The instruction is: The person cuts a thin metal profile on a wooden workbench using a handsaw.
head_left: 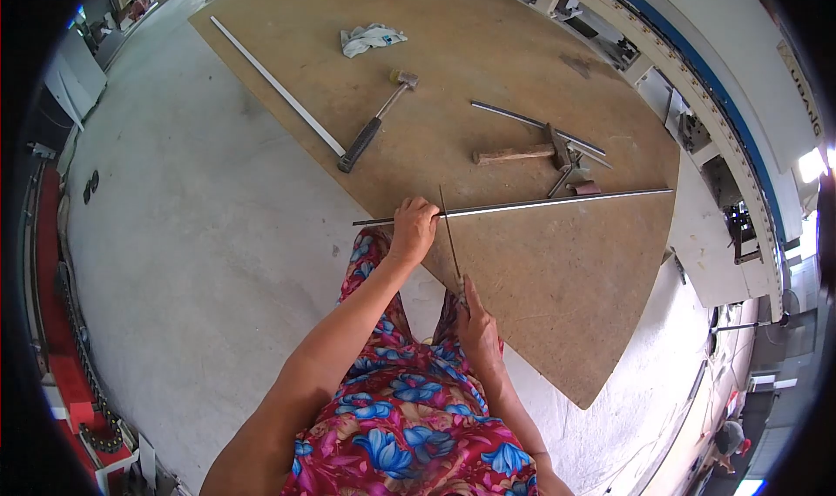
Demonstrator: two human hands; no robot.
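Note:
A long thin metal rod (540, 203) lies across the brown board (557, 296), its left end sticking out past the board's edge over my lap. My left hand (414, 231) is closed around the rod near that end, thumb and fingers pressed together. In my right hand (478, 326) is the handle of a thin, dark file (451, 243). The file's narrow blade points away from me and crosses the rod right beside my left fingertips.
Beyond the rod lie a wooden-handled hammer (518, 154), several short metal pieces and a small brown roll (585, 188). Further left are a black-gripped mallet (370, 130), a pale metal strip (279, 87) and a crumpled cloth (372, 39). A large machine (740, 87) borders the right.

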